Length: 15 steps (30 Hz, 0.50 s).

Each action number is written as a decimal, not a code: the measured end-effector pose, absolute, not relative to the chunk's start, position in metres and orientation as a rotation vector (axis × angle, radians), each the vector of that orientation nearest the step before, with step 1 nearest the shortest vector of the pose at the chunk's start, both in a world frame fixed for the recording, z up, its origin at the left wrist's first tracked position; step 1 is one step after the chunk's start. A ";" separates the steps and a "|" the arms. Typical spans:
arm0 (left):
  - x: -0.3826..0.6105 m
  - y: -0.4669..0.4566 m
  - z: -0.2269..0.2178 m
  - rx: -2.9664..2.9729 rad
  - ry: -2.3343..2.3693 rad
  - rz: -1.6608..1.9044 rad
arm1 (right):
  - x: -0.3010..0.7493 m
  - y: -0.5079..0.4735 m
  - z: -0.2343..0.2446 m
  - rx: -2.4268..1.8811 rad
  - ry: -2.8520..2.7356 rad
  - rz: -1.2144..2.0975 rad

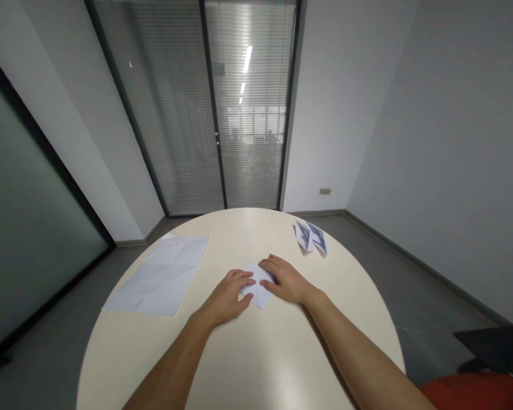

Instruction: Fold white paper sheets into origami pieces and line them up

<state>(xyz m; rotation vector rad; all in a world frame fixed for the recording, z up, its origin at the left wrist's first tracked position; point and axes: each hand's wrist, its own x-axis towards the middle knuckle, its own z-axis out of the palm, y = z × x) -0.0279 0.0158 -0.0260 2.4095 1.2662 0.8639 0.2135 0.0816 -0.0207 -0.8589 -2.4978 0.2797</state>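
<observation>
My small paper (pixel 260 298) is white, like the large sheet (pixel 162 276); I see dark blue patches on the white folded pieces (pixel 318 238), a cream desk (pixel 248 356), grey floor (pixel 410 302), red seat (pixel 474 394), finely striped blinds (pixel 188 142).

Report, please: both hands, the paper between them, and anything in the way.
Left hand and right hand touching small white paper. Paper lying on table. Large creased sheet apart, to the left; nothing seen blocking hands.

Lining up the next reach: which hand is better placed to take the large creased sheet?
Likely the left hand: it is nearer the large creased sheet, while the right hand lies across the small white paper from it.
</observation>
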 end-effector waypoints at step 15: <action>-0.029 0.019 -0.028 2.485 1.357 0.866 | 0.208 0.074 -0.009 -0.761 -2.496 0.375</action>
